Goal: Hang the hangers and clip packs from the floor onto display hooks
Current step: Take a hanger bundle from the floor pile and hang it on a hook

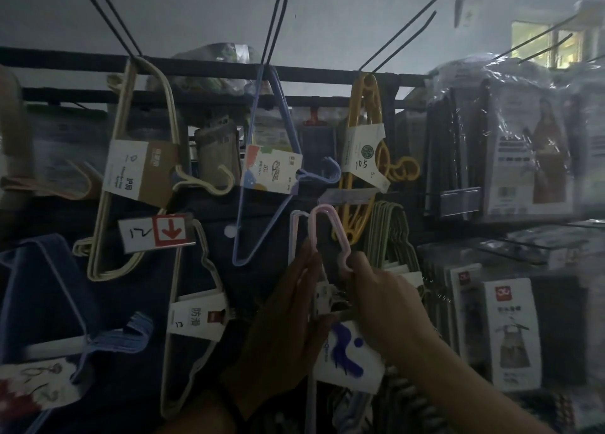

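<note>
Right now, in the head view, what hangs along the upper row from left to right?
Upper row: cream hanger pack → lilac hanger pack → yellow hanger pack → plastic-wrapped apron packs. The pink hanger pack is lower, below that row.

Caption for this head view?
Right hand pinches a pink hanger pack by its hook, left hand steadying it, at a dim display.
</note>
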### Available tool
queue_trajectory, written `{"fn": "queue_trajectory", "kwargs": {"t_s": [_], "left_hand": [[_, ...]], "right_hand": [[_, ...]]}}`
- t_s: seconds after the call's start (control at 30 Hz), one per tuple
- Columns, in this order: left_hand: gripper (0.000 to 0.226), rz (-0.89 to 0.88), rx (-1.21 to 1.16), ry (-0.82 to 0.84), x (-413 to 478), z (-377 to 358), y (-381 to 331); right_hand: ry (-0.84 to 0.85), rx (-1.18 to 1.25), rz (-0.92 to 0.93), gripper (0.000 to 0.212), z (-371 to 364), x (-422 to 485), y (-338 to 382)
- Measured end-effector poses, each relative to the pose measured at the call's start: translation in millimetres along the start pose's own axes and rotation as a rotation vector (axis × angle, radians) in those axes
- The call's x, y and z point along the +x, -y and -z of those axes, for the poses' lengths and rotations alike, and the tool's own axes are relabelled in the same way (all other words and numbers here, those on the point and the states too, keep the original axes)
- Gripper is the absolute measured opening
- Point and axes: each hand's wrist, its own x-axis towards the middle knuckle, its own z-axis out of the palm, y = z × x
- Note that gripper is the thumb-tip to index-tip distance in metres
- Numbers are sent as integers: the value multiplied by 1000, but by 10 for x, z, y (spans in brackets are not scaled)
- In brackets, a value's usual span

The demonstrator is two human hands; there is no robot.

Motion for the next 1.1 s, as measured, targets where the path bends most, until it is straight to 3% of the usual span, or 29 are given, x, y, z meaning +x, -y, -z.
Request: {"fn": "queue_trajectory", "kwargs": {"t_s": [0.23,0.4,0.57,0.8,0.97,1.1], "left_hand": [[72,-42,134,57,20,-114,107],[72,37,225,143,-24,-169,283],[68,216,255,228,3,-229,395],[60,344,393,371,27,-401,541],[71,365,328,326,-83,-463,559],[67,415,360,327,-213,-333,438]], "right_hand": [[-140,14,-38,32,-150,-63,-120],[75,45,-40,32,-458,222,-172],[90,120,-5,24,-760,650,-144],[241,290,-88,35,-1103,969,-133],[170,395,-145,34,-1150,915,-239],[36,388,-130,54,-1198,699,-172]]}}
